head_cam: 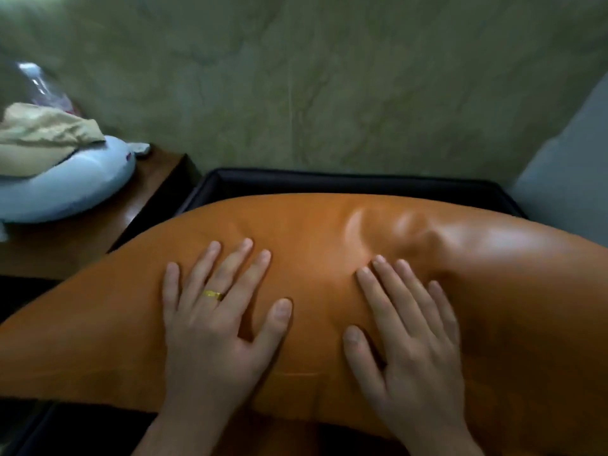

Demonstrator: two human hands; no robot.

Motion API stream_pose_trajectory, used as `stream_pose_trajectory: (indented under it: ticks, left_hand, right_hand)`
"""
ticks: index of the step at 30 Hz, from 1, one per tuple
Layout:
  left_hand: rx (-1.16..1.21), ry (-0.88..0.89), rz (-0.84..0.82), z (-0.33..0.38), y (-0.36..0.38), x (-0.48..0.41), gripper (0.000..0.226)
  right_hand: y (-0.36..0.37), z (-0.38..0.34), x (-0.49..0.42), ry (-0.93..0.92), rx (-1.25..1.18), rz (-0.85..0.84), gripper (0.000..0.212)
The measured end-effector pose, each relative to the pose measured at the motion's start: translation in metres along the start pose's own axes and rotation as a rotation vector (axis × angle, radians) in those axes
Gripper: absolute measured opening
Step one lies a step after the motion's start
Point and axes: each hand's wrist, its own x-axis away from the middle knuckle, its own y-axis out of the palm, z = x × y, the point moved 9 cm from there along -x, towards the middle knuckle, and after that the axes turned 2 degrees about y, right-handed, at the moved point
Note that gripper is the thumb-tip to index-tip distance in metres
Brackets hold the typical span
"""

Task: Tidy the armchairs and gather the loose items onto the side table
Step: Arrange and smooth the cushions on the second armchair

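While you press down on the cushion [329, 232], your left hand [214, 320] and right hand [411, 334] lie wide and flat on it, fingers spread, gripping nothing. That suits smoothing: flat palms spread the push across the glossy orange cover, and the dents just beyond your right fingertips look like what needs pressing out. The cushion rests on the dark armchair [329, 181], whose rim shows behind it, close to the wall. Just beside the chair, on your left, stands the bench [144, 189]. A pale blue plush [72, 189] lies on it with a beige cloth [42, 133] draped over its top, and behind them is something clear and plastic, too blurred to name. Judging by that pile, the gathering seems largely done and you are plumping now. Open palms serve best here; a pinch would only crease the cover.
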Motion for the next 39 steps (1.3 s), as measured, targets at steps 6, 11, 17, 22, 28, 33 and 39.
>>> stream_pose_trajectory:
  ticks: [6, 11, 17, 22, 28, 33, 39]
  left_hand:
    - [-0.032, 0.060, 0.105, -0.001, 0.010, -0.013, 0.054]
    - [-0.002, 0.036, 0.195, -0.010, 0.014, -0.017, 0.054]
    - [0.016, 0.034, 0.152, -0.016, 0.015, -0.011, 0.060]
    - [0.019, 0.037, 0.137, -0.012, 0.010, -0.008, 0.067]
    - [-0.049, 0.065, 0.109, 0.000, 0.002, 0.007, 0.070]
    - [-0.129, 0.177, 0.125, 0.024, -0.003, 0.061, 0.069]
    - [-0.175, 0.189, 0.179, 0.024, 0.011, 0.060, 0.070]
  right_hand:
    - [0.002, 0.009, -0.012, -0.072, 0.054, 0.173, 0.057]
    - [0.007, 0.006, -0.019, -0.103, 0.074, 0.258, 0.056]
    - [0.012, 0.002, -0.012, -0.060, 0.080, 0.230, 0.056]
    - [0.007, -0.002, -0.004, -0.021, 0.123, 0.151, 0.058]
    - [-0.014, 0.026, 0.046, 0.147, 0.235, 0.114, 0.066]
    - [-0.034, 0.070, 0.093, 0.287, 0.237, 0.119, 0.078]
    - [-0.025, 0.085, 0.095, 0.263, 0.260, 0.095, 0.080]
